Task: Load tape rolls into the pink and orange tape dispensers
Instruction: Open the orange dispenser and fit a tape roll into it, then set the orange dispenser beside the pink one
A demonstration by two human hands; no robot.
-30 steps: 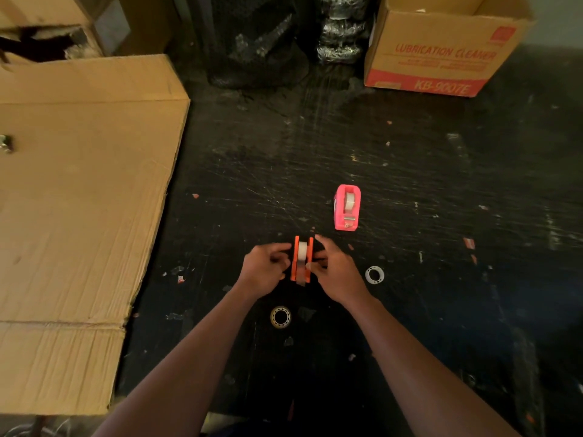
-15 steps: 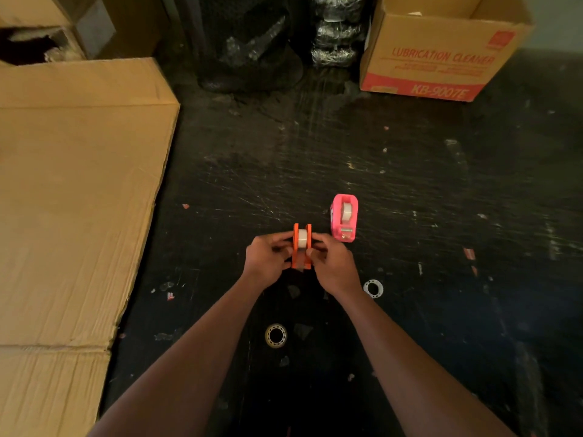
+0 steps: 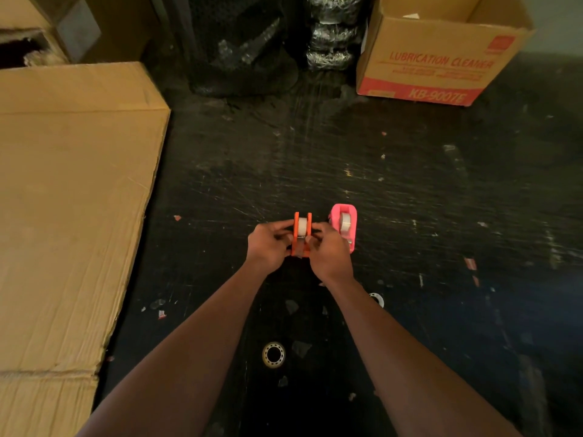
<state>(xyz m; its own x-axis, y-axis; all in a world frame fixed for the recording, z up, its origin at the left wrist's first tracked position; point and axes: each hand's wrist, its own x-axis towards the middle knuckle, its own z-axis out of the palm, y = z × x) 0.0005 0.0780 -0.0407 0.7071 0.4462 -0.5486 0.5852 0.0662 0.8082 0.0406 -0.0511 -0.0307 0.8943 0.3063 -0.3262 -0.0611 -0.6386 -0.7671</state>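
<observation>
Floor (image 3: 410, 216) is dark, matt and scratched to bits. Both dispensers look like smooth plastic, orange one (image 3: 303, 234) and pink one (image 3: 344, 227). Flat cardboard sheet (image 3: 72, 200) is plain matt brown, creased. Printed cardboard box (image 3: 438, 61) too.

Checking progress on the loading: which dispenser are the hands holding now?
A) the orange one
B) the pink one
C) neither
A: both hands grip the orange dispenser, roll inside; the pink dispenser sits just right of it on the floor.
</observation>
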